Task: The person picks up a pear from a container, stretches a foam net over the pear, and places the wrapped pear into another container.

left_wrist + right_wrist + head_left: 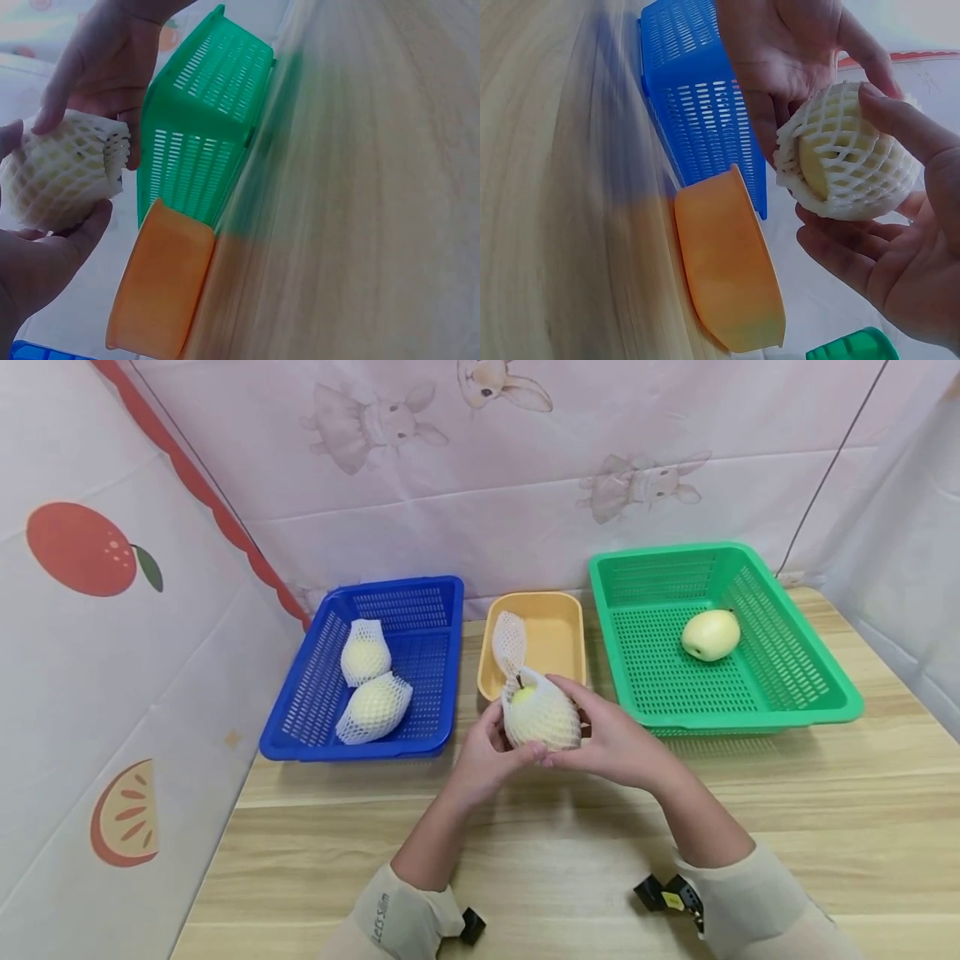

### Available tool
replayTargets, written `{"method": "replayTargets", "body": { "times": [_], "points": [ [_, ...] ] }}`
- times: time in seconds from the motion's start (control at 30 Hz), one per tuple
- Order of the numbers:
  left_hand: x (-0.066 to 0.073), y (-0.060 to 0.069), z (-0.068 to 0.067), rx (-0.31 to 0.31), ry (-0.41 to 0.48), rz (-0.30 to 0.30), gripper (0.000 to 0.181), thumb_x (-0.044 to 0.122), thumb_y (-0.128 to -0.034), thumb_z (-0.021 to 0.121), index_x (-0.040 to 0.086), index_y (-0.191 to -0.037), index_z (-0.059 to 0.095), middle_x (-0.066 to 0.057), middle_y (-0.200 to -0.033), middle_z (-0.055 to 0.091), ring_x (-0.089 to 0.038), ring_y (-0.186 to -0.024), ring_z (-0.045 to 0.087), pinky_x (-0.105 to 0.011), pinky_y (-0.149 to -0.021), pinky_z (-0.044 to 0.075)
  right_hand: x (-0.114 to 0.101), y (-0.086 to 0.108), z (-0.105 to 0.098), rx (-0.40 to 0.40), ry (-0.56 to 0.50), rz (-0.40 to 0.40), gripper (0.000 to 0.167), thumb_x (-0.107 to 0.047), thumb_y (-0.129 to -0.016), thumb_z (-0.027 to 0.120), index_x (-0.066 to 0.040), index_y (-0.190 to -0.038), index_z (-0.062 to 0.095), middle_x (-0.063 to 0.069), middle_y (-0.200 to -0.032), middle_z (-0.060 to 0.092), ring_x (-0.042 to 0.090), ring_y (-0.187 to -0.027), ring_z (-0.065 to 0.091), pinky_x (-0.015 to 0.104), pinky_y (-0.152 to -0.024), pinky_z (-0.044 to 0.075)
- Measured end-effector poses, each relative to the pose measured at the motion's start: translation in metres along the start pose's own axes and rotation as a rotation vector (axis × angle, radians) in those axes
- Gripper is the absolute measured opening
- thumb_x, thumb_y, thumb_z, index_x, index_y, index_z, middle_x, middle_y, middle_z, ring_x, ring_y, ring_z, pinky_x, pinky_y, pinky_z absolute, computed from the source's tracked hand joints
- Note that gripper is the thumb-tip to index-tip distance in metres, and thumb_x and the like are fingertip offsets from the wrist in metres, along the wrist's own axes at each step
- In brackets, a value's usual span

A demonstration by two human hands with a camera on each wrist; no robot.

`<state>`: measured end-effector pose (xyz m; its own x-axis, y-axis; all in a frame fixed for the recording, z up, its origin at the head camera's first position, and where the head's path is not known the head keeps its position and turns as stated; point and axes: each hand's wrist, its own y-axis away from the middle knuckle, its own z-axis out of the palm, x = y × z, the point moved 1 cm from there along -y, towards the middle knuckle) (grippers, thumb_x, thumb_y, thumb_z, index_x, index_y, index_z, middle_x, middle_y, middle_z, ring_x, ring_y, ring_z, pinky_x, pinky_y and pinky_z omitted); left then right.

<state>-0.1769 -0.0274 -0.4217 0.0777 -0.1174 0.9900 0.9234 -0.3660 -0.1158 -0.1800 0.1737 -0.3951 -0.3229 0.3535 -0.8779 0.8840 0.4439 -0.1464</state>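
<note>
A pear [522,694] in a white foam net sleeve [546,724] is held above the table between both hands, its stem pointing away. On its left side the left hand [482,758] grips it, while the right hand [621,742] grips the opposite side; the thumbs nearly meet in front. In the right wrist view, bare pear skin [814,166] shows at the sleeve's opening. Just beyond the held pear, another white foam net [509,642] lies in the orange-yellow tray [555,602].
On the left stands a blue basket [423,747] with two net-wrapped pears [375,708]. To the right, a green basket [750,720] holds one bare pear [711,635]. The wooden table [555,868] meets a printed cloth wall [525,543] at the back.
</note>
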Motion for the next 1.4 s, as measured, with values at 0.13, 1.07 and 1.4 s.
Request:
{"method": "replayTargets", "body": {
  "times": [0.13,1.07,1.4],
  "points": [
    [-0.001,0.001,0.002,-0.010,0.003,-0.006,0.085,0.021,-0.0799,0.082,0.018,-0.150,0.034,-0.012,-0.139,0.051,-0.022,-0.122,0.054,-0.029,-0.098,0.050,0.001,-0.001,0.003,0.022,0.050,-0.008,0.093,-0.032,-0.075,0.086,-0.020,-0.152,0.035,0.002,-0.140,0.051,0.020,-0.114,0.056,0.041,-0.091,0.053],
    [0.004,0.006,0.012,0.123,-0.129,-0.124,0.084,0.023,-0.0822,0.077,0.019,-0.151,0.030,-0.009,-0.135,0.053,-0.020,-0.118,0.054,-0.031,-0.097,0.049,-0.002,0.000,0.008,0.028,0.024,0.007,0.077,-0.020,-0.073,0.084,-0.021,-0.137,0.043,0.003,-0.119,0.057,0.023,-0.096,0.059,0.035,-0.074,0.055],
    [0.030,0.010,0.001,0.143,-0.412,-0.093,0.082,0.033,-0.0734,0.086,0.021,-0.143,0.045,-0.004,-0.119,0.062,-0.019,-0.104,0.061,-0.033,-0.085,0.055,-0.005,0.001,0.014,-0.011,0.037,-0.020,0.088,-0.035,-0.074,0.087,-0.031,-0.146,0.037,-0.003,-0.127,0.054,0.021,-0.102,0.059,0.038,-0.082,0.055]
  ]
}}
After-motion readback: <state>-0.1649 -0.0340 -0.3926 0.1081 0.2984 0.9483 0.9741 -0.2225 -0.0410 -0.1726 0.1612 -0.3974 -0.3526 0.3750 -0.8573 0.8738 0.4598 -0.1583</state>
